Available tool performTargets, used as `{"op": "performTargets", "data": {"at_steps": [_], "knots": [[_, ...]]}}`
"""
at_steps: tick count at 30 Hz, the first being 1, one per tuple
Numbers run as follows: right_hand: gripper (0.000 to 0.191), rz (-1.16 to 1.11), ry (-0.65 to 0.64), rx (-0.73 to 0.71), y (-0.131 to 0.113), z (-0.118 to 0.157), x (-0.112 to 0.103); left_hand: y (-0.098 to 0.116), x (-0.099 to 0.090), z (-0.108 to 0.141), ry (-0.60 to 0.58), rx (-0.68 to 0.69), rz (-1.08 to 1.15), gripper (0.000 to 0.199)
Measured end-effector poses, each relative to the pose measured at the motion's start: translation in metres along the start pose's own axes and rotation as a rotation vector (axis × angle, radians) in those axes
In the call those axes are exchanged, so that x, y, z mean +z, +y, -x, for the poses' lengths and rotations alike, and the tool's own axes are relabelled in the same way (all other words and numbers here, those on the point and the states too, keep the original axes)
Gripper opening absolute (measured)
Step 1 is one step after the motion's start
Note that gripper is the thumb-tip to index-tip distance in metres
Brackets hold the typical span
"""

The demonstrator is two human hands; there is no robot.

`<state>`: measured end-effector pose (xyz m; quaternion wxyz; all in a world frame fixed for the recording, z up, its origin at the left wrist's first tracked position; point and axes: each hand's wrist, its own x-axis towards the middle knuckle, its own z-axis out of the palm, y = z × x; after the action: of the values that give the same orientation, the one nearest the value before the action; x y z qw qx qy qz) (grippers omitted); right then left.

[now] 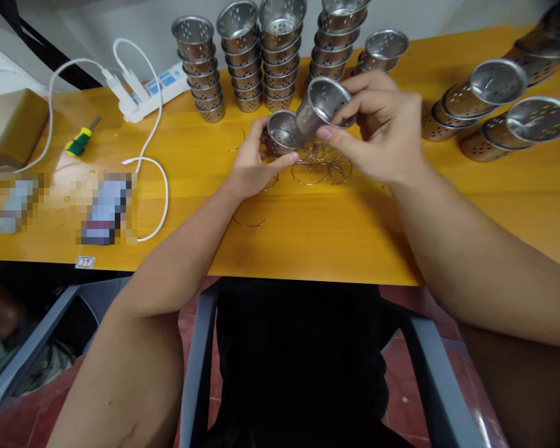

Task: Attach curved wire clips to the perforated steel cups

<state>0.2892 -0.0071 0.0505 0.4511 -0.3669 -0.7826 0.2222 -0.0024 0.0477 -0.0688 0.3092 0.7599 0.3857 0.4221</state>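
Note:
My left hand [254, 158] is wrapped round a small perforated metal cup [282, 132] just above the wooden table. Its thumb lies along the near side of the cup. In my right hand [378, 124], a second perforated metal cup [324, 102] is pinched by its rim and tilted. The base of this cup meets or overlaps the left cup's rim; I cannot tell whether it sits inside. Beneath both cups lie several thin wire rings [315, 171], and a separate curved wire [251, 223] rests closer to the table's front edge.
Stacks of perforated cups [280, 56] line the back, with more stacks [490, 124] at the right. On the left are a white power strip [156, 93] with cables, a screwdriver [81, 140], a blurred phone [106, 208] and a cardboard box [16, 127]. Another person sits at far left.

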Motion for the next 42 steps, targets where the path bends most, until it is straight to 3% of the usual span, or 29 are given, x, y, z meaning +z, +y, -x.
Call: {"op": "performTargets", "data": {"at_steps": [2,6,10,13,18,21,24,28,36,42], "knots": [[0.053,-0.052,-0.075,0.069,-0.002,0.0,-0.009,-0.001,-0.003,-0.006,0.089,-0.028,0.013,0.116],[0.096,-0.176,-0.342,0.147,-0.01,0.004,-0.018,0.0,-0.011,-0.012,0.235,-0.078,0.007,0.12],[0.068,0.0,-0.649,0.027,-0.015,0.011,-0.014,-0.009,-0.013,-0.009,0.234,-0.042,-0.05,0.105],[0.062,0.079,-0.766,0.025,-0.014,0.016,-0.007,-0.018,-0.013,-0.006,0.177,-0.015,-0.106,0.101],[0.071,0.083,-0.761,0.01,-0.008,0.018,-0.001,-0.03,-0.014,-0.006,0.103,0.037,-0.176,0.105],[0.066,0.066,-0.671,0.035,0.0,0.014,-0.008,-0.039,-0.015,-0.007,0.128,0.077,-0.156,0.104],[0.055,0.212,-0.564,0.073,0.019,0.008,-0.019,-0.048,-0.014,-0.009,0.188,0.126,-0.084,0.103],[0.054,0.419,-0.636,0.067,0.048,0.006,-0.026,-0.053,-0.011,-0.01,0.207,0.143,-0.015,0.103],[0.024,0.464,-0.556,0.068,0.065,0.011,-0.005,-0.056,-0.009,-0.01,0.189,0.124,-0.009,0.1],[0.022,0.498,-0.494,0.03,0.065,0.011,0.001,-0.057,-0.004,-0.011,0.208,0.148,0.066,0.101]]}}
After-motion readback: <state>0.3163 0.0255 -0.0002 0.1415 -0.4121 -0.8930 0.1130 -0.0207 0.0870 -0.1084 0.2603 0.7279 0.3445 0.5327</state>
